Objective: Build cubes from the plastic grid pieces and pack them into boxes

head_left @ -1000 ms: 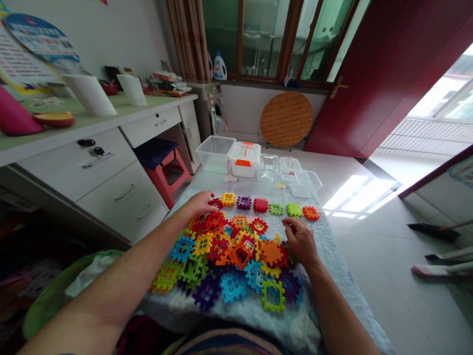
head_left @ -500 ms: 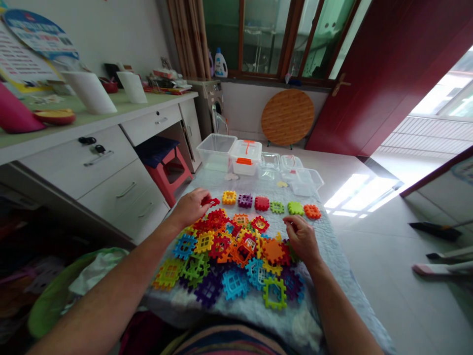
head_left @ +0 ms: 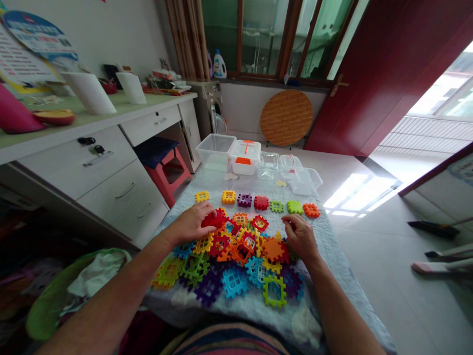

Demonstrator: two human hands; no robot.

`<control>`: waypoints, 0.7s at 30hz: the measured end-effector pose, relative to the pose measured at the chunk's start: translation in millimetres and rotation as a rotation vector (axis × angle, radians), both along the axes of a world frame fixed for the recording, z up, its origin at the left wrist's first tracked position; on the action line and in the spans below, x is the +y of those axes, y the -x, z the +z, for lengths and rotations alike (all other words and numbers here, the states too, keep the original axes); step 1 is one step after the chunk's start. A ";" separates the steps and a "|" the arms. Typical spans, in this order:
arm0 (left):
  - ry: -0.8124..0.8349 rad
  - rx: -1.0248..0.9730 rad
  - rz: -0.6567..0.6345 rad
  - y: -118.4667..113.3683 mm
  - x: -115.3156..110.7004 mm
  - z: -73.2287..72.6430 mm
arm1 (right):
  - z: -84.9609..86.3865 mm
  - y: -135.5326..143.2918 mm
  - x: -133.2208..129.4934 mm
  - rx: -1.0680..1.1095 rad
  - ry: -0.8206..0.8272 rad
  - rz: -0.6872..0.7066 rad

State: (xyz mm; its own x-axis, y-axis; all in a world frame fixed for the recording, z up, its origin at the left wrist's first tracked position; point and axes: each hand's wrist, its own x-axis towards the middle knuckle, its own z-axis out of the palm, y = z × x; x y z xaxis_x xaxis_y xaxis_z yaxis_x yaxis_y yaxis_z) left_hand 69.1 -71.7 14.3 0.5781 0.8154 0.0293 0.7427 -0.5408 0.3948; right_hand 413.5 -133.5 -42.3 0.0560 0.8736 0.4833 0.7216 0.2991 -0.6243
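Observation:
At the left side of a heap of toothed plastic building tiles (head_left: 242,251), my left hand (head_left: 192,224) has its thumb and fingers closed around the edge of a red tile (head_left: 211,220). The heap mixes red, orange, yellow, green, blue and purple pieces, many with window-like openings. My right hand (head_left: 300,235) rests at the heap's right side, fingers curled and pressed together; nothing shows in them. Beyond the hands runs a row of separate tiles: two yellow tiles (head_left: 228,197), a purple tile (head_left: 244,199), a flat red tile (head_left: 261,202), two green tiles (head_left: 294,207) and an orange tile (head_left: 311,210).
Clear plastic boxes stand at the cloth-covered table's (head_left: 332,291) far end, among them an open bin (head_left: 216,150) and a lidded box with orange clips (head_left: 245,158). A red stool (head_left: 168,172) and a desk (head_left: 92,162) are on the left.
My left hand has moved toward me from the row to the heap, with a red tile in its fingers. A yellow tile at the row's left end now shows. My right hand stays put.

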 end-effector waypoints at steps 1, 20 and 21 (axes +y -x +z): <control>0.037 -0.008 -0.020 1.0 1.0 2.1 | -0.2 0.1 0.0 0.000 0.001 0.002; -0.050 0.082 -0.099 -6.2 12.3 4.7 | -1.9 0.8 0.4 -0.013 0.020 0.018; -0.057 0.083 -0.113 -6.8 13.5 5.5 | -2.0 0.7 0.4 -0.013 0.019 0.018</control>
